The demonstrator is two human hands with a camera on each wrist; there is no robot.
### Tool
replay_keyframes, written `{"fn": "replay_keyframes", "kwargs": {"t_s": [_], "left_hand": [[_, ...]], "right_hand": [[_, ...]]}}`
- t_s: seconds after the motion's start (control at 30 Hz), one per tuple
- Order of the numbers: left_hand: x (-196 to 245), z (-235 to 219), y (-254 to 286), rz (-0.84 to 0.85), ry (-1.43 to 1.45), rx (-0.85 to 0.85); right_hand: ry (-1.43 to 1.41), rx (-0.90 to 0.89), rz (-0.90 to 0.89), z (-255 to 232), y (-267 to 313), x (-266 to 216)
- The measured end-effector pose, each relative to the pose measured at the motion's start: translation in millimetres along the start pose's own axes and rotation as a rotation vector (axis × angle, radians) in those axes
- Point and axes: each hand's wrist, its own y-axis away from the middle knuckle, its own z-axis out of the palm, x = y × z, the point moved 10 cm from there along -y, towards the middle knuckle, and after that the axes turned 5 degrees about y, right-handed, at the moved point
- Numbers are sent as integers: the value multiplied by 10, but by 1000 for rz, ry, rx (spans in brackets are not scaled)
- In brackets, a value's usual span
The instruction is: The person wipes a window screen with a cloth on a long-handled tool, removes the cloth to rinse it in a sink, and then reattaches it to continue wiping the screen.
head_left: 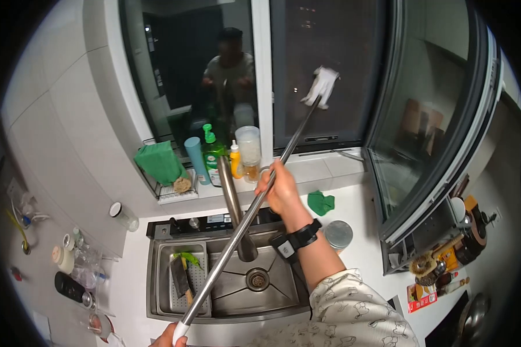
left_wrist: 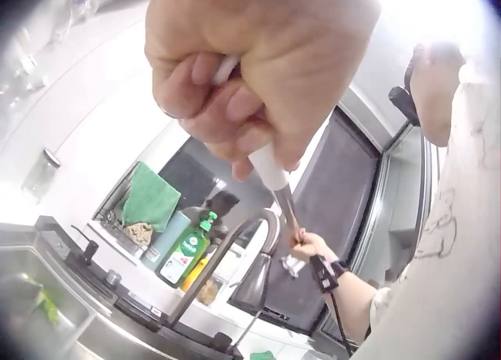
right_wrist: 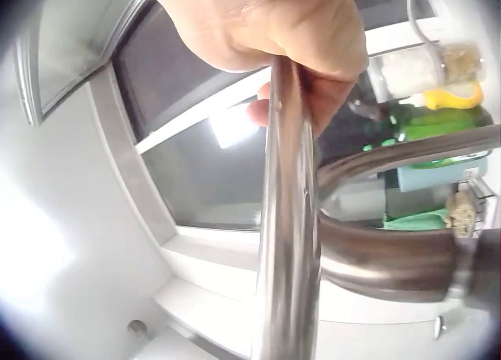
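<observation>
A long-handled mop (head_left: 231, 246), with a metal pole, runs diagonally across the head view from the near edge up to the window. At its far end a crumpled white cloth head (head_left: 323, 87) overlaps the dark right windowpane (head_left: 341, 52). My left hand (head_left: 169, 337) grips the white handle end at the bottom of the head view; the left wrist view shows its fingers curled round this white grip (left_wrist: 268, 168). Farther up, my right hand (head_left: 281, 188) holds the metal pole, fingers wrapped round it, above the counter behind the sink.
Below the pole is a steel sink (head_left: 295, 289) with a faucet (head_left: 230, 194) and a drain tray holding a knife (head_left: 180, 277) and green peppers. Bottles, including green dish soap (head_left: 213, 156), line the sill. An opened window sash (head_left: 428, 133) juts in at right, near a green cloth (head_left: 320, 202).
</observation>
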Motion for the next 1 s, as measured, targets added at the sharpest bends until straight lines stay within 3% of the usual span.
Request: {"fn": "replay_keyframes", "kwargs": {"t_s": [0.07,0.1,0.13,0.17,0.2,0.27,0.4,0.47,0.6,0.67,0.73,0.8,0.87,0.93,1.0], "left_hand": [[29,80,-47,12,112,13],[-19,186,-58,-159,147,-92],[3,242,-78,-192,138,-105],[86,275,-138,-91,181,-48],[175,284,-172,5,222,7],[43,514,-200,-205,282,-150],[-247,791,-73,-242,258,-258],[-203,715,-46,-68,187,-179],[-396,770,-20,-304,54,-339],[-255,428,-140,-117,47,-143],[-78,259,-251,-20,129,-65],[10,408,-318,-24,265,-77],[74,701,-375,-211,345,-205],[342,769,-499,63,386,-65],[335,996,-572,143,344,-88]], "right_hand": [[47,-60,-78,316,-28,-370],[47,-59,-82,492,-68,-546],[102,-129,-154,746,-97,-768],[156,-196,-219,897,-107,-877],[153,-188,-208,855,-139,-832],[223,-136,-241,746,-267,-850],[230,-4,-183,99,-195,-409],[182,51,-91,-305,-143,-59],[172,114,-2,-404,-38,28],[146,117,11,-273,-69,-79],[99,-31,-102,96,-184,-371],[136,-163,-210,542,-213,-829],[212,-196,-286,961,-202,-1234],[287,-130,-318,994,-395,-1451],[384,-112,-349,873,-504,-1454]]}}
